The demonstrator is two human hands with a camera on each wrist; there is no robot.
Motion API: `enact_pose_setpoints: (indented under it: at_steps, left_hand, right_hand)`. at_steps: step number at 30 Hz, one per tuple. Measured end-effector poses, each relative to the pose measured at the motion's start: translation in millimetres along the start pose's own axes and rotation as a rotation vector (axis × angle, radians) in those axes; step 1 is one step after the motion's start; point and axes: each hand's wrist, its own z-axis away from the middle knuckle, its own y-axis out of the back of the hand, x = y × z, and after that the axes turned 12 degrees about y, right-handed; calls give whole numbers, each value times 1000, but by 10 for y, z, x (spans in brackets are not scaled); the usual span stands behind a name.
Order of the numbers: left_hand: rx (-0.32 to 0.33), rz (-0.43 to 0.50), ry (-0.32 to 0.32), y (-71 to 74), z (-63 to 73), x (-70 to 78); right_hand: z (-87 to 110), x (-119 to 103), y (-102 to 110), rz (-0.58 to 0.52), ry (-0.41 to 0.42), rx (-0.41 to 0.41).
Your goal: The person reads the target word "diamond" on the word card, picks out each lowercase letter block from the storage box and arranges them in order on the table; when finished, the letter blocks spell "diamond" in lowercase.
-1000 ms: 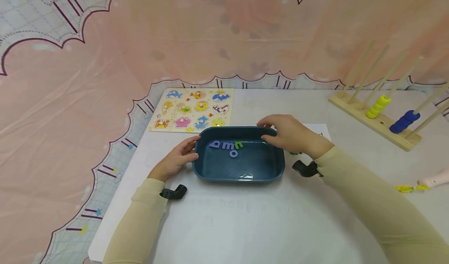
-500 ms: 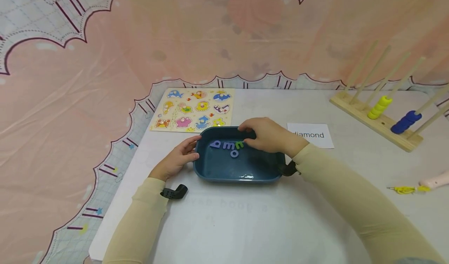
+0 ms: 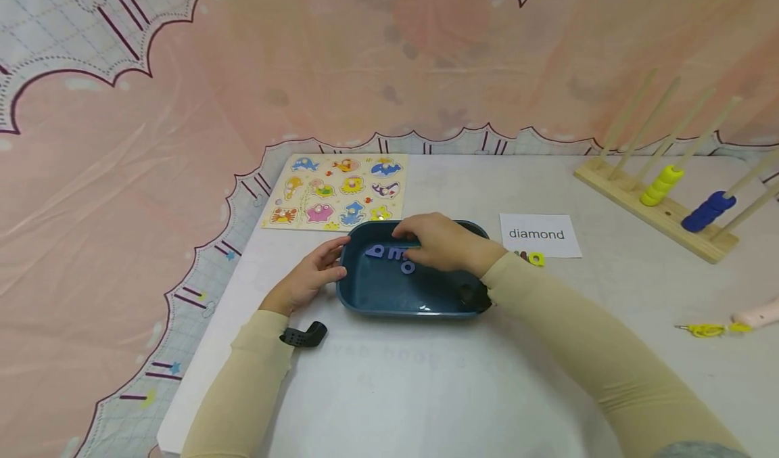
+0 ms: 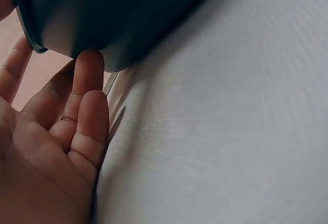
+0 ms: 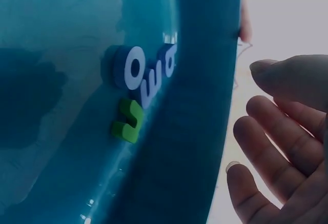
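Note:
A dark teal plastic tray (image 3: pixel 380 299) sits on the white table. Inside it lie purple foam-like letters: an "o" (image 3: pixel 408 267), an "m" (image 3: pixel 394 252) and one resembling an "a" (image 3: pixel 374 250). A green "n" (image 5: pixel 128 122) shows beside them in the right wrist view; from the head my right hand covers it. That right hand (image 3: pixel 441 243) hovers over the tray, fingers loosely bent, with nothing between thumb and fingers. My left hand (image 3: pixel 309 275) rests against the tray's left end, relaxed fingertips (image 4: pixel 89 73) at its outer wall.
A card reading "diamond" (image 3: pixel 540 235) lies right of the tray, with a yellow-green letter (image 3: pixel 536 259) by its lower edge. Behind stands a sea-animal puzzle board (image 3: pixel 335 194). A wooden bead stand (image 3: pixel 657 208) and a yellow-corded pink item (image 3: pixel 757 314) are at right.
My right hand has moved left from the tray's right rim to above the letters, now hiding the green one. The diamond card has come into sight. My left hand has stayed put.

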Motion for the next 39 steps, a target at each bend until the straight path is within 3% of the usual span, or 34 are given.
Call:
enact_pose_setpoints:
  at_steps: [16, 39]
  left_hand:
    - [3, 5, -2, -19, 2, -15]
    - [11, 13, 5, -7, 15, 6]
  right_hand:
    - [-128, 83, -212, 0, -73, -94]
    - [-215, 164, -311, 23, -107, -124]
